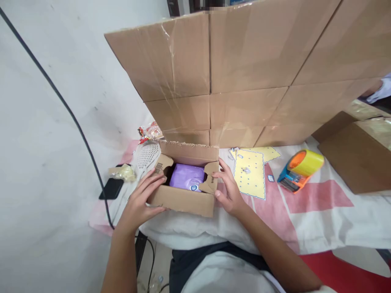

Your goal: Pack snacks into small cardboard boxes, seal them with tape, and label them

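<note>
A small open cardboard box (183, 202) stands on the cloth in front of me, with a purple plastic-wrapped pack (187, 176) inside it. The long front and back flaps are spread outward. My left hand (143, 200) grips the left end, its fingers over the left short flap and its thumb low along the front. On the opposite end, my right hand (229, 190) holds the right short flap (210, 179), fingers on top and thumb at the side. The palm-side contact of both hands is hidden.
Taped stacked cartons (244, 61) rise behind. An orange and blue tape dispenser (301, 169), yellow paper cards (250, 175) and another open carton (357, 154) lie to the right. A black phone (112, 188) and a hanging cable (77, 122) are left. Another person's sleeve (380, 91) shows far right.
</note>
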The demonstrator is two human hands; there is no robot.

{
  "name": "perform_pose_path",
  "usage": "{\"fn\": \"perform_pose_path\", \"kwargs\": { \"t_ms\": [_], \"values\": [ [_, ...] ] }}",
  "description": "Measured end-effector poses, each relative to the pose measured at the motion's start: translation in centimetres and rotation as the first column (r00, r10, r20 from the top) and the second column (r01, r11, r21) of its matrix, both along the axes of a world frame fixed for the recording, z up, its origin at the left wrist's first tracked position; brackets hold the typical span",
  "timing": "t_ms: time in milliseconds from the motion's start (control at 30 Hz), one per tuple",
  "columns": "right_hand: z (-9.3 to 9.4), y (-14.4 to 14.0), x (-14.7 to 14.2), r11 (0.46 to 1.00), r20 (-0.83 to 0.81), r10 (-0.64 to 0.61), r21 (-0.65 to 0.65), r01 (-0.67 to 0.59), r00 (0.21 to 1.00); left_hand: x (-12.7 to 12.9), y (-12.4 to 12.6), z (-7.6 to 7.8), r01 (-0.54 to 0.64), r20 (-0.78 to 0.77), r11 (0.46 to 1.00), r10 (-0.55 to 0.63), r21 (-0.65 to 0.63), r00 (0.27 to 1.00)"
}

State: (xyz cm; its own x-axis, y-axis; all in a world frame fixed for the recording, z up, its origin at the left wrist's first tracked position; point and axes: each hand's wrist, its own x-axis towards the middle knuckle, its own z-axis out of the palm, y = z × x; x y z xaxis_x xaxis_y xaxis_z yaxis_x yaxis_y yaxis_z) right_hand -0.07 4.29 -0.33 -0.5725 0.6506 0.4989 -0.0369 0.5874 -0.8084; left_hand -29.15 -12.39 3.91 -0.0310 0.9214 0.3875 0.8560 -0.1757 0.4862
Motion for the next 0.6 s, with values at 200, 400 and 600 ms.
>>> {"fn": "perform_pose_path", "kwargs": {
  "t_ms": [200,400,600],
  "values": [
    [1.4,1.2,0.2,0.993,-0.103,0.098,-0.053,-0.104,0.99,0.9,-0.2,0.8,-0.243,0.167,0.958,0.218,0.15,0.962],
    [1.4,1.4,1.0,0.994,0.029,0.071,0.078,-0.073,0.997,3.3,2.9,1.9,-0.58,0.141,0.798,0.563,0.164,0.814],
    [1.1,1.3,1.2,0.99,0.112,-0.008,0.141,-0.008,0.994,7.0,4.9,2.1,-0.094,-0.151,0.979,0.122,0.181,0.981]
  ]
}}
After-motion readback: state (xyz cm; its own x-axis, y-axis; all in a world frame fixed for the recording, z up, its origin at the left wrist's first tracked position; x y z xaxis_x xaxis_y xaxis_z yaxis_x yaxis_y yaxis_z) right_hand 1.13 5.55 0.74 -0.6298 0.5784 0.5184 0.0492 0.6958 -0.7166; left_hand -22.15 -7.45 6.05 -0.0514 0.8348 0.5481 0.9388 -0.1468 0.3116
